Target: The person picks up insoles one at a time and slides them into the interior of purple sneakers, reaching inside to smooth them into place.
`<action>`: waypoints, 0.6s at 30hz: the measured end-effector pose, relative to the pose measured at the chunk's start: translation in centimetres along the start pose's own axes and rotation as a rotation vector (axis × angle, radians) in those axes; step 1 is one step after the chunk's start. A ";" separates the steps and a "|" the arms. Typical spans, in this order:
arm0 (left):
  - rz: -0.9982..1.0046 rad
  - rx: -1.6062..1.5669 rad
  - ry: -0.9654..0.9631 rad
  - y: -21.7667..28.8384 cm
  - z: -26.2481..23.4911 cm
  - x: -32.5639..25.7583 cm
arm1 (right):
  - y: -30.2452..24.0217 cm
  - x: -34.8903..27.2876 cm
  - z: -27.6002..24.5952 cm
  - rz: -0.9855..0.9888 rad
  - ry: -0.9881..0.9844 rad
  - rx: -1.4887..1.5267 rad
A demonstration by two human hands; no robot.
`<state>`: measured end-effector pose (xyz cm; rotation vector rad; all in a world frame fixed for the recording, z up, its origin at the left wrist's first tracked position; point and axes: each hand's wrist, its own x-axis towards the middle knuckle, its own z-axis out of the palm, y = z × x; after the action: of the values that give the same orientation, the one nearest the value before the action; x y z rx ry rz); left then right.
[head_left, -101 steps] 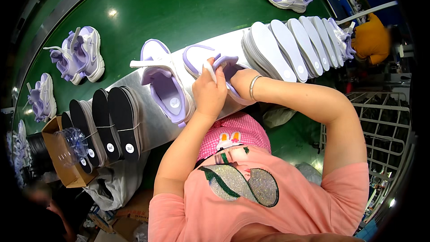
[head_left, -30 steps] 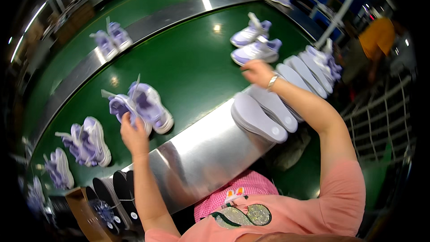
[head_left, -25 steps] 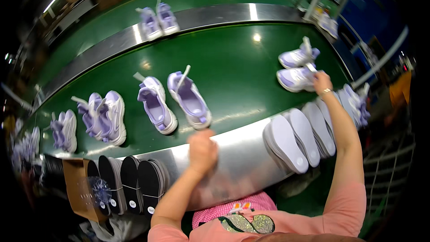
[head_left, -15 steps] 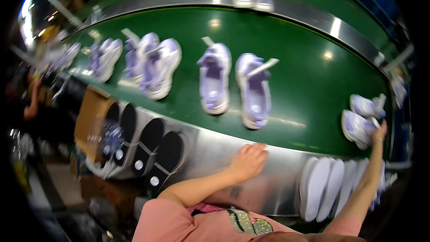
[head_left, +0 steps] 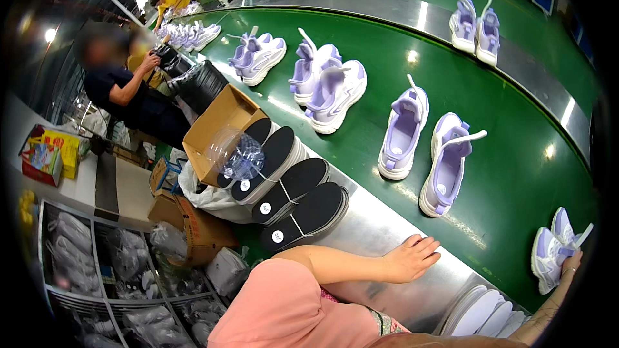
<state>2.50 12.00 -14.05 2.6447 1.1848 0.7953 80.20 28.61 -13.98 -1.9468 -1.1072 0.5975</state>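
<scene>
At the far right my right hand (head_left: pixel 572 261) is closed at the near end of a pair of white and lilac sneakers (head_left: pixel 547 259), its fingers partly hidden. My left hand (head_left: pixel 413 260) holds nothing; its fingers lie loosely apart over the metal ledge (head_left: pixel 374 219) by the green belt (head_left: pixel 490 177). Beyond it, a lilac-lined sneaker (head_left: pixel 445 166) and its mate (head_left: pixel 404 134) stand apart on the belt, tongues pulled up. White insoles (head_left: pixel 474 312) are lined up below my right forearm. Stacks of black insoles (head_left: pixel 309 212), banded together, lie left of my left hand.
More sneakers (head_left: pixel 335 93) stand farther left along the belt, and another pair (head_left: pixel 476 31) is on the far metal strip. An open cardboard box (head_left: pixel 222 119) and clear plastic (head_left: pixel 242 156) sit beside the black insoles. A person in dark clothes (head_left: pixel 132 93) stands at the left.
The view has swung left, so the belt and shoes appear farther right, and shelves and a co-worker show more. My right hand stays at the far-right sneakers; my left hand remains by the ledge.
</scene>
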 end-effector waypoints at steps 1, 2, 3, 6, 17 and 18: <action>0.002 0.001 0.016 0.3 -0.2 -0.2 | 0.0 -0.2 0.0 0.061 -0.108 0.221; 0.013 -0.005 0.006 0.6 -0.5 -0.5 | -0.4 -0.4 -0.2 0.104 -0.211 0.409; 0.008 -0.018 0.016 0.6 -1.0 -1.3 | -3.5 0.1 0.4 0.104 -0.329 0.518; -0.022 -0.006 -0.011 1.5 0.9 -2.1 | -11.8 -7.5 8.7 -0.412 -0.094 -0.557; -0.298 -0.550 0.450 4.2 -5.6 -3.6 | -43.4 -43.8 26.2 -0.590 -0.369 -0.431; -0.266 -0.562 0.468 4.7 -7.4 -3.6 | -42.6 -45.5 27.1 -0.652 -0.322 -0.490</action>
<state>-0.24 5.54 -7.63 1.8601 1.1478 1.4809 17.23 13.10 6.29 -1.7375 -2.1339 0.2912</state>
